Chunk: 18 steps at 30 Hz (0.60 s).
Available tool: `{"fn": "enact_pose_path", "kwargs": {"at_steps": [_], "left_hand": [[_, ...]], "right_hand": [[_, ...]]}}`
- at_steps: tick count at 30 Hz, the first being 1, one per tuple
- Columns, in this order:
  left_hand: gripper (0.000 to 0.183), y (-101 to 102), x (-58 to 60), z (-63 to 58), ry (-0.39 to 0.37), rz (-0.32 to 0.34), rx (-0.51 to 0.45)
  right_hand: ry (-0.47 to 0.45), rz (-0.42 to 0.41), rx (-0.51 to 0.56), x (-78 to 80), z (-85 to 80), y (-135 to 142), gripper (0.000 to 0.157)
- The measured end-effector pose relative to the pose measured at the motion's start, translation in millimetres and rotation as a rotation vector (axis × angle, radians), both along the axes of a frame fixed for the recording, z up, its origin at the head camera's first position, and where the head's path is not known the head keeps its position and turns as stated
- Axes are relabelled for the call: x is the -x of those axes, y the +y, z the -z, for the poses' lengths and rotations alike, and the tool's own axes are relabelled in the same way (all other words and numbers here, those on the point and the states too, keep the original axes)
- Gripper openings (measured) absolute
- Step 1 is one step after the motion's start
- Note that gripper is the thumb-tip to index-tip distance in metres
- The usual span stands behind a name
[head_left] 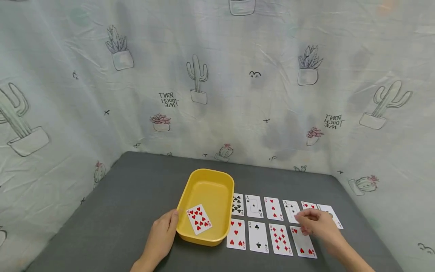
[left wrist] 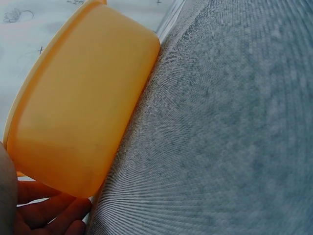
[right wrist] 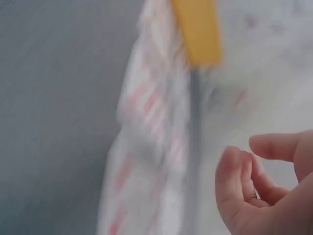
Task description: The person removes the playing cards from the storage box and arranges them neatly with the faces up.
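Observation:
My left hand [head_left: 161, 234] grips the yellow plastic tray [head_left: 188, 189] by its left side, thumb at the rim; in the left wrist view its fingers [left wrist: 51, 210] reach along the tray's lower end. Inside the tray lies a heart playing card [head_left: 199, 219], face up. Over the right end of the card rows hovers my right hand [head_left: 321, 226], fingers bent, nothing seen in it. A gap shows between its thumb and forefinger in the right wrist view. Below it are a four of hearts [head_left: 304, 245] and a black three [head_left: 290, 209], both partly covered by the hand.
Two rows of face-up cards lie right of the tray, including a five of hearts [head_left: 236, 234], two of clubs [head_left: 258, 237], nine of diamonds [head_left: 280, 240] and an ace [head_left: 254, 206]. The tray hides part of a club card [head_left: 238, 204]. A patterned curtain [head_left: 231, 94] hangs behind the grey table [head_left: 136, 181].

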State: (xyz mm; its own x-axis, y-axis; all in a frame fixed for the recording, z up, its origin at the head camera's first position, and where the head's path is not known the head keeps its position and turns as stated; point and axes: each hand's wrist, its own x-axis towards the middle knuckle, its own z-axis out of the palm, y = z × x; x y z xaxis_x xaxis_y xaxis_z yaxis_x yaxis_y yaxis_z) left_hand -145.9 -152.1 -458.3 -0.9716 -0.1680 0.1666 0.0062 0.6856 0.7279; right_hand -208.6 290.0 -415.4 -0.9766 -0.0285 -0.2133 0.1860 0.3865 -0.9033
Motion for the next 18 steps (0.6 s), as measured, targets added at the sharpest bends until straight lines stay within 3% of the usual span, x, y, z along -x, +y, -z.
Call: {"fn": "enact_pose_path", "kwargs": {"at_steps": [5,8,12,17,18], "left_hand": [[0.048,-1,-0.4,-1.2,-0.003,0.005,0.002],[0.047,-2,0.3,-0.7,-0.001,0.003,0.003],[0.046,-4,0.8,-0.1,-0.008,-0.008,0.003],[0.045,-2,1.3,-1.1,-0.012,-0.007,0.000],[0.045,-1,1.4,-1.4,-0.012,-0.006,-0.001]], "right_hand": [[-0.071,-0.168,0.421,-8.2,-31.8,-64,0.024],[-0.147,-0.291,0.604,-13.6,-46.8,-108,0.026],[-0.252,-0.385,0.654,-15.6,-50.1,-166,0.031],[-0.345,-0.332,0.546,-11.6,-36.3,-216,0.040],[-0.353,-0.310,0.524,-9.4,-32.6,-222,0.034]]}}
